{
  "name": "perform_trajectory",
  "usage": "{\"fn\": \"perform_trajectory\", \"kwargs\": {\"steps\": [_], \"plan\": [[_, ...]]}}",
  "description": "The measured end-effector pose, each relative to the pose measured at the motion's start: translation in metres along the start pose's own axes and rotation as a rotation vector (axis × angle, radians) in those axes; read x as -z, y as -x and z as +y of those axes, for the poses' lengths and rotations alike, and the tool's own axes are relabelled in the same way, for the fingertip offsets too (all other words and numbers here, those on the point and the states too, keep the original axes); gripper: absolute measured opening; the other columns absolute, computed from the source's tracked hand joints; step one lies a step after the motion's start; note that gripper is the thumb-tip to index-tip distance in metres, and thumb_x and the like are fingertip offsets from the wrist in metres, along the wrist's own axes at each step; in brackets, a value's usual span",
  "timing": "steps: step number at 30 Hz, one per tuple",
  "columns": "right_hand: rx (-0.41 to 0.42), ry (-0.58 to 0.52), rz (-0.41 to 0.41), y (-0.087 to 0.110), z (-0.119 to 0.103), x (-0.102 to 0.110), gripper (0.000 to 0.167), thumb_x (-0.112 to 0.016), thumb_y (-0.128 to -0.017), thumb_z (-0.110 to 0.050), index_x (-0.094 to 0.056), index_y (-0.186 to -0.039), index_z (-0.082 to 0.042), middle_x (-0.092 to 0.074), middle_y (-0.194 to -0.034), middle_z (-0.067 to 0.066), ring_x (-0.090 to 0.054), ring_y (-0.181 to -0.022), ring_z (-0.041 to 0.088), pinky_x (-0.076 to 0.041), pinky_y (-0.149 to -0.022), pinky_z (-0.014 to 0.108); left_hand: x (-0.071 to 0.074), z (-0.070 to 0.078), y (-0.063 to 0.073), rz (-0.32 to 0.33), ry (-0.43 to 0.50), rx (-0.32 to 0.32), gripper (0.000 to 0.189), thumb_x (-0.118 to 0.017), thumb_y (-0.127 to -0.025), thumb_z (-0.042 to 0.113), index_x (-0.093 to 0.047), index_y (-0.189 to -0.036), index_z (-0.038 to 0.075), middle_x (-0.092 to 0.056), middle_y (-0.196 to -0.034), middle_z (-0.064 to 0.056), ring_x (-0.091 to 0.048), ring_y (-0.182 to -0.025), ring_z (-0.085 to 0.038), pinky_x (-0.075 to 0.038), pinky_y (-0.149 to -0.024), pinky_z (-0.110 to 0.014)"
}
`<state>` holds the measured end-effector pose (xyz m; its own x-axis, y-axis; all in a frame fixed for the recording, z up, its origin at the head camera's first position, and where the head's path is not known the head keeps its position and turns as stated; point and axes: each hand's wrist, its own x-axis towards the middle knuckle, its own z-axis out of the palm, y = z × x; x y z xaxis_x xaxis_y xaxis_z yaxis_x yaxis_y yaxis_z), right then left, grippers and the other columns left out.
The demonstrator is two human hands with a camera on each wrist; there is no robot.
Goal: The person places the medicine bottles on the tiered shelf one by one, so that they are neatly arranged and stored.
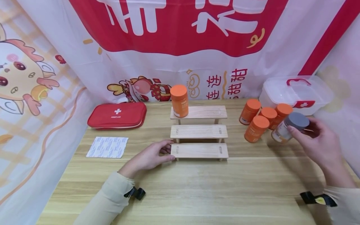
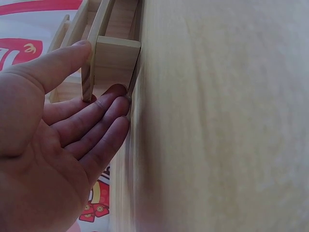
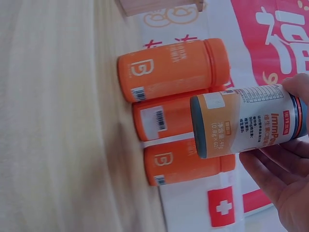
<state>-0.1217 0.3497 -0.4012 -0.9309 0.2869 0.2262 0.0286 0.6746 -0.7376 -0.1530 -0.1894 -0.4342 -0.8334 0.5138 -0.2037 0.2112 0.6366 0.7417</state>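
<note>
Fingers of the right hand [image 1: 323,142] are gripping the grey bottle [image 1: 282,132] aloft, near four apparently unplaced bottles [image 1: 254,132]; the left hand [image 1: 150,157] is pinching the front shelf [image 1: 199,150]. One orange bottle [image 1: 179,102] is standing on the back shelf [image 1: 206,112].

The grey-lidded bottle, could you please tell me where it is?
In the head view, the grey-lidded bottle is at right, in the right hand, beside the orange bottles.

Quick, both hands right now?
Left hand: open, at the left end of the lowest wooden step.
Right hand: closed, holding the grey-lidded bottle by its lid end.
</note>
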Motion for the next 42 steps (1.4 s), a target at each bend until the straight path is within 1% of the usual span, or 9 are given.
{"fn": "perform_trajectory", "kwargs": {"steps": [1, 3, 5, 8, 10, 25, 31, 37, 42], "plan": [[-0.007, 0.007, 0.001, 0.000, -0.002, 0.001, 0.067, -0.079, -0.099, -0.034, -0.053, -0.151, 0.000, -0.061, -0.127, 0.001, -0.047, -0.095, -0.018, -0.040, -0.078, -0.007, 0.000, 0.000, 0.000, 0.001, -0.001, -0.001, 0.062, -0.078, -0.102, 0.030, -0.055, -0.153, 0.004, -0.072, -0.124, -0.006, -0.068, -0.118, -0.021, -0.057, -0.107, -0.046], [-0.008, 0.016, 0.009, 0.000, -0.005, 0.003, 0.068, -0.079, -0.099, -0.034, -0.053, -0.152, -0.001, -0.061, -0.128, 0.003, -0.047, -0.095, -0.018, -0.040, -0.079, -0.007, 0.000, 0.000, 0.000, 0.001, -0.004, -0.001, 0.062, -0.078, -0.102, 0.030, -0.055, -0.152, 0.004, -0.072, -0.124, -0.006, -0.069, -0.118, -0.020, -0.057, -0.107, -0.046], [0.001, 0.011, 0.023, 0.000, -0.008, 0.005, 0.068, -0.079, -0.099, -0.033, -0.053, -0.153, -0.001, -0.059, -0.125, -0.010, -0.048, -0.097, -0.018, -0.040, -0.081, -0.007, 0.000, -0.001, 0.000, 0.001, -0.004, 0.000, 0.062, -0.078, -0.102, 0.031, -0.055, -0.152, 0.004, -0.072, -0.124, -0.005, -0.069, -0.118, -0.020, -0.057, -0.107, -0.046], [0.034, -0.006, 0.056, -0.001, -0.013, 0.007, 0.066, -0.080, -0.099, -0.030, -0.055, -0.152, -0.001, -0.048, -0.116, -0.032, -0.049, -0.099, -0.018, -0.039, -0.084, -0.008, 0.000, -0.001, 0.000, -0.001, -0.003, 0.004, 0.062, -0.078, -0.102, 0.031, -0.055, -0.152, 0.004, -0.072, -0.124, -0.005, -0.068, -0.118, -0.020, -0.057, -0.107, -0.046], [0.053, -0.015, 0.074, -0.002, -0.017, 0.008, 0.065, -0.080, -0.099, -0.029, -0.055, -0.152, -0.001, -0.046, -0.114, -0.036, -0.049, -0.101, -0.016, -0.038, -0.085, -0.008, 0.000, -0.001, 0.000, -0.002, -0.002, 0.008, 0.061, -0.078, -0.102, 0.032, -0.056, -0.152, 0.005, -0.072, -0.124, -0.005, -0.068, -0.117, -0.020, -0.057, -0.108, -0.047], [0.138, -0.101, 0.163, -0.011, -0.049, 0.009, 0.059, -0.084, -0.095, -0.019, -0.062, -0.149, -0.009, -0.056, -0.116, -0.032, -0.056, -0.104, -0.010, -0.043, -0.091, -0.003, -0.001, 0.001, 0.000, 0.012, 0.001, -0.005, 0.060, -0.078, -0.102, 0.030, -0.056, -0.152, 0.005, -0.073, -0.123, -0.005, -0.070, -0.116, -0.020, -0.057, -0.105, -0.043], [0.166, -0.165, 0.177, -0.014, -0.066, 0.002, 0.056, -0.085, -0.092, -0.011, -0.066, -0.144, -0.005, -0.060, -0.115, -0.030, -0.060, -0.102, -0.009, -0.046, -0.090, -0.002, -0.001, 0.001, 0.000, 0.013, -0.001, -0.006, 0.061, -0.077, -0.102, 0.031, -0.056, -0.153, 0.005, -0.073, -0.123, -0.005, -0.070, -0.116, -0.020, -0.057, -0.105, -0.044], [0.187, -0.248, 0.156, -0.020, -0.076, -0.007, 0.055, -0.086, -0.090, -0.006, -0.068, -0.142, -0.006, -0.065, -0.115, -0.024, -0.064, -0.102, -0.005, -0.049, -0.089, 0.001, -0.001, -0.001, 0.000, 0.014, -0.002, -0.001, 0.061, -0.077, -0.102, 0.032, -0.055, -0.153, 0.006, -0.073, -0.123, -0.005, -0.070, -0.117, -0.020, -0.057, -0.106, -0.045], [0.177, -0.270, 0.120, -0.022, -0.084, -0.014, 0.056, -0.084, -0.093, -0.010, -0.066, -0.145, -0.009, -0.066, -0.118, -0.024, -0.064, -0.106, -0.002, -0.049, -0.090, 0.002, -0.001, -0.001, 0.000, 0.009, -0.001, 0.000, 0.061, -0.077, -0.102, 0.033, -0.056, -0.153, 0.007, -0.073, -0.124, -0.004, -0.070, -0.117, -0.019, -0.057, -0.105, -0.044]]}}
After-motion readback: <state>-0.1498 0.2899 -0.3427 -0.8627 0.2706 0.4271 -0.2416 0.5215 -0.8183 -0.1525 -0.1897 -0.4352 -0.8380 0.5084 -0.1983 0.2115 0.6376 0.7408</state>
